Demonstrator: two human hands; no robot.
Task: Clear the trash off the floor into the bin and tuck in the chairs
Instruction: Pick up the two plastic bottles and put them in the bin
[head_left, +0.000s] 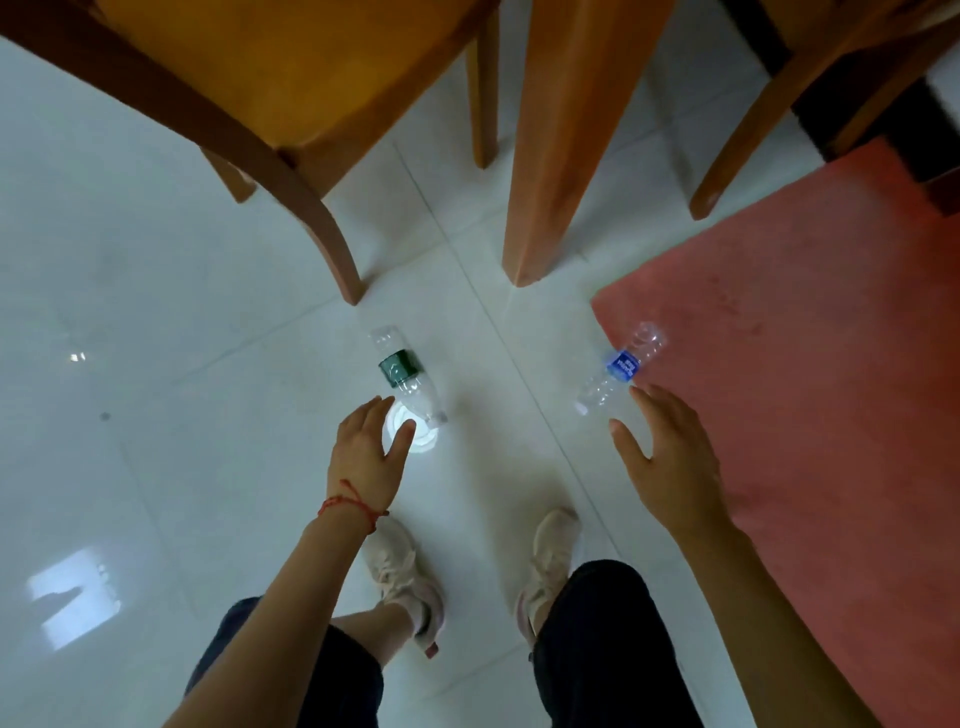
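Bottles are what you have in front of you: a clear plastic bottle with a green label (404, 370) lies on its side on the white tiled floor (156, 291), and a second clear bottle with a blue label (621, 367) lies on its side where the floor meets the corner of the pink rug (810, 322). Your left hand (363, 452) hangs just over the near end of the green-label bottle, fingers straight and spread, holding nothing, with a bright white glare on the tile beneath it. Your right hand (670, 457) is stretched out just beside the near end of the blue-label bottle, thumb apart from straight fingers, also holding nothing; you cannot tell whether either hand touches its bottle. A wooden chair (270, 93) stands beyond the green-label bottle, and a thick wooden table leg (550, 156) stands between the two bottles, farther off. Your feet in pale sneakers (400, 577) stand on the tile below your hands
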